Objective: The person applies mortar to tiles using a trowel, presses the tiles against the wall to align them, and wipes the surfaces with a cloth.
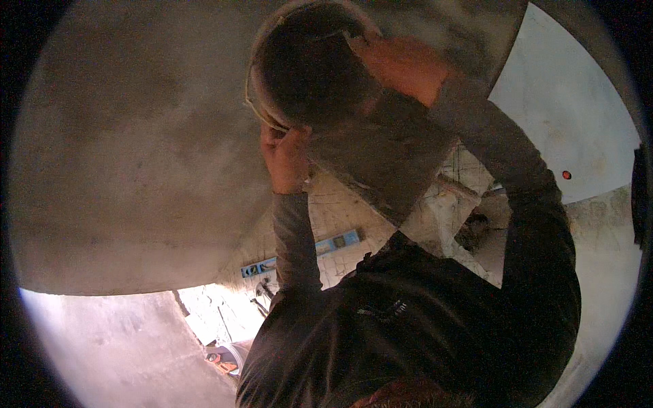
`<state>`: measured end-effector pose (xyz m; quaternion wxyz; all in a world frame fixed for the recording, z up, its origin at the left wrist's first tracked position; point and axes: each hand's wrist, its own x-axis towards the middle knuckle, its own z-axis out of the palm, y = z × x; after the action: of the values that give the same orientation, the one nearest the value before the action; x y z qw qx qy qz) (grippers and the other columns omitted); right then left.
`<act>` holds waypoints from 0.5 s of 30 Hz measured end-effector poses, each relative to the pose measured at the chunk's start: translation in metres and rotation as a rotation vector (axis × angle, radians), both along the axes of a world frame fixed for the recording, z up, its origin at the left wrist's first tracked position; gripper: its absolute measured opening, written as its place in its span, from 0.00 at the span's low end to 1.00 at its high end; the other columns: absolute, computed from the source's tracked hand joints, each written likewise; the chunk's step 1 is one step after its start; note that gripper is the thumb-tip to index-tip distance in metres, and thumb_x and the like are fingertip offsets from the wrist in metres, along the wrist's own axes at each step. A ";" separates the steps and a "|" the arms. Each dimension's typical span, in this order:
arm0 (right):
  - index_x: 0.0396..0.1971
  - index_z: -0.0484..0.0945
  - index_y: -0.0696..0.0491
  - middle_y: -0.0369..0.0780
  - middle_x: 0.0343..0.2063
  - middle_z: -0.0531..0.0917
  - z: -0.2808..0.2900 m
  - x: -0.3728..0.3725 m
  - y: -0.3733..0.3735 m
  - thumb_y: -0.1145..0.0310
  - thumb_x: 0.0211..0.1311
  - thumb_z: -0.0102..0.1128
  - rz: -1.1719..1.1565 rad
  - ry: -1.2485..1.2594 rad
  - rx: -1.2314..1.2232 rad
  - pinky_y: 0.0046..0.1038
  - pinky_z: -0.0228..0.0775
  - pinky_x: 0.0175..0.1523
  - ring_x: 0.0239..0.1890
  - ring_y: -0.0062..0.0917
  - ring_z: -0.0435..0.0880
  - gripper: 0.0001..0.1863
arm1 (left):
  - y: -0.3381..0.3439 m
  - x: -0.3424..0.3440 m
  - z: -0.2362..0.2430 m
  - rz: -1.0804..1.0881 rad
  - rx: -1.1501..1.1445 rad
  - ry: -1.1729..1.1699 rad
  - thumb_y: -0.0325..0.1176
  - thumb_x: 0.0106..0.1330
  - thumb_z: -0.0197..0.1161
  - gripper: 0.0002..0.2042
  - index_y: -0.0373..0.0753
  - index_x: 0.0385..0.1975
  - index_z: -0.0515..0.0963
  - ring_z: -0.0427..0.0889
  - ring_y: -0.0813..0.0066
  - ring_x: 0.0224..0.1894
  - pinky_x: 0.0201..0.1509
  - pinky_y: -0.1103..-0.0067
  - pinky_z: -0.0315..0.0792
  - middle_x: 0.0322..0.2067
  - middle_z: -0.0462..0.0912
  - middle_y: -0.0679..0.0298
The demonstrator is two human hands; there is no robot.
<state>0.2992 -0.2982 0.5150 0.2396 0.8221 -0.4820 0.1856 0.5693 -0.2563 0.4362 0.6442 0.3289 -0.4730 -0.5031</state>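
Raised in front of me is a dark round object (pixel 313 68) with a thin pale rim along its left side; I cannot make out its kind. At its lower left edge, my left hand (pixel 286 158) has its fingers curled closed on the rim. My right hand (pixel 405 68) reaches to its right side, fingers bent and pressed together against it; the fingertips are blurred and partly in shadow. Just below the object, a dark flat surface (pixel 388 170) narrows to a corner above my body.
A blue spirit level (pixel 299 253) lies below, partly hidden by my left forearm. At the lower left a bucket (pixel 235 355) stands beside an orange-handled tool (pixel 219 360). A broad grey-brown surface (pixel 129 163) fills the left; a white panel (pixel 564 109) with a red spot is at the right.
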 end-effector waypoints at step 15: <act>0.60 0.72 0.54 0.49 0.33 0.85 -0.040 -0.017 0.000 0.67 0.71 0.51 -0.095 -0.048 0.176 0.47 0.82 0.32 0.30 0.47 0.87 0.20 | -0.009 -0.007 0.003 -0.010 -0.159 0.035 0.26 0.61 0.65 0.27 0.37 0.63 0.73 0.81 0.72 0.50 0.54 0.76 0.76 0.54 0.80 0.64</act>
<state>0.2825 -0.2984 0.4752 0.1634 0.8115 -0.5405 0.1505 0.5626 -0.2658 0.4392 0.6740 0.2654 -0.5018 -0.4728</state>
